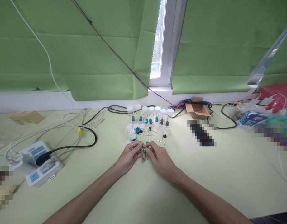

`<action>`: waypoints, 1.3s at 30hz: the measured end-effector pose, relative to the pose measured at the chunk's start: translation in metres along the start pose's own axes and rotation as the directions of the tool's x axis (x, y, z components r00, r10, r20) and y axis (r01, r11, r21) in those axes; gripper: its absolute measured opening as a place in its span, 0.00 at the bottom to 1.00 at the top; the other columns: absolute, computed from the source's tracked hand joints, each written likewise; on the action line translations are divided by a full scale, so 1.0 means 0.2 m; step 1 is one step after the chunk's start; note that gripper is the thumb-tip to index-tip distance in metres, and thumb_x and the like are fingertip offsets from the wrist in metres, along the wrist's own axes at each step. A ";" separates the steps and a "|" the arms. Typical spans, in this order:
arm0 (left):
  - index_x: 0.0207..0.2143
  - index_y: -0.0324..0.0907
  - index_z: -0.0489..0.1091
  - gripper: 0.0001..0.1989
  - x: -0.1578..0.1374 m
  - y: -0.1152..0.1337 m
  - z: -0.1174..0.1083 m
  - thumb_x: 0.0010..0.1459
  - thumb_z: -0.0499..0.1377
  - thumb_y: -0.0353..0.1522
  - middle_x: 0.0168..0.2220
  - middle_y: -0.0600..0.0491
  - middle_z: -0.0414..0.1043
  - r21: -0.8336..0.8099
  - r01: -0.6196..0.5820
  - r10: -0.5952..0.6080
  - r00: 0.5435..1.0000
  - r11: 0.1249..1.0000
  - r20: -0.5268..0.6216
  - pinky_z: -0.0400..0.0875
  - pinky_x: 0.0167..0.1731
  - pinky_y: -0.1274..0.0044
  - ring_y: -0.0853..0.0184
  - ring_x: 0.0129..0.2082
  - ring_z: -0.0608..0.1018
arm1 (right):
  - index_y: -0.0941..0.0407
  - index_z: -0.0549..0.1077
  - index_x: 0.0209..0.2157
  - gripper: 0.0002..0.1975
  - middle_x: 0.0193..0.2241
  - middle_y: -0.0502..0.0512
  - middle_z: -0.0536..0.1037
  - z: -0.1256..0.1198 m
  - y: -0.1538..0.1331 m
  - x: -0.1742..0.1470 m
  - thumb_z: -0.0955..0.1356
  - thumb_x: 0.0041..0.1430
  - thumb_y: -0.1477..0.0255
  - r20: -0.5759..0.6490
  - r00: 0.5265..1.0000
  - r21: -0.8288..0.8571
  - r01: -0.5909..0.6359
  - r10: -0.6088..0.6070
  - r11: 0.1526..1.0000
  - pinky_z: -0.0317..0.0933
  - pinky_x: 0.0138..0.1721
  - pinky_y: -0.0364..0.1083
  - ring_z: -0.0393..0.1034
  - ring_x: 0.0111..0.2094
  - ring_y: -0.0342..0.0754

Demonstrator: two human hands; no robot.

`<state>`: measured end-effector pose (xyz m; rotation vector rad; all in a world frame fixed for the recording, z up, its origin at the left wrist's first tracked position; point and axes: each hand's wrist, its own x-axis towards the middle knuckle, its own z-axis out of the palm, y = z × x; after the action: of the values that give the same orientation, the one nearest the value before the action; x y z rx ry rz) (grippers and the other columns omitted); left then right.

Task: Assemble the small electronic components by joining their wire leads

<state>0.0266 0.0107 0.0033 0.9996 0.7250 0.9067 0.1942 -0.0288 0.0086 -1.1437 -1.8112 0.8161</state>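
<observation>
Head view: left hand [128,156] and right hand [161,158] pinch a small green part [143,150] between them, near the lidded bottles [150,115] on the worktop [204,177]; its shape, partly covered, is unclear.

1. Brightest spot by far was the window gap [155,70], pretty much blown out to white, with daylight coming in there.
2. The green blinds [106,56] cut most of that, so overall it was soft, medium-bright light, dimmer toward the top corners.
3. The worktop [204,186] looked palest near the clear tubes [150,118] and had a faint, fuzzy shadow below the hands [161,157].
4. White caps [162,111] on those tubes were close to washed out.
5. Wide-angle stretch was obvious: the frame at right [266,51] leaned hard.
6. Fine detail was mushy; the small green piece [143,150] barely resolved.
7. Blocky pixelation covered a dark patch [201,133] and some edge bits.
</observation>
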 end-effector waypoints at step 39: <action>0.29 0.37 0.72 0.13 0.00 0.01 0.01 0.58 0.63 0.39 0.26 0.54 0.71 0.011 0.014 -0.014 1.000 1.000 0.001 0.68 0.24 0.81 0.73 0.23 0.72 | 0.54 0.68 0.43 0.07 0.31 0.50 0.77 0.00 -0.01 0.00 0.59 0.69 0.72 0.015 1.000 0.024 -0.006 0.005 1.000 0.60 0.33 0.42 0.71 0.31 0.45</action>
<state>0.0278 0.0098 0.0065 1.0035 0.7365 0.8907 0.1941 -0.0300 0.0103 -1.1306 -1.8068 0.8491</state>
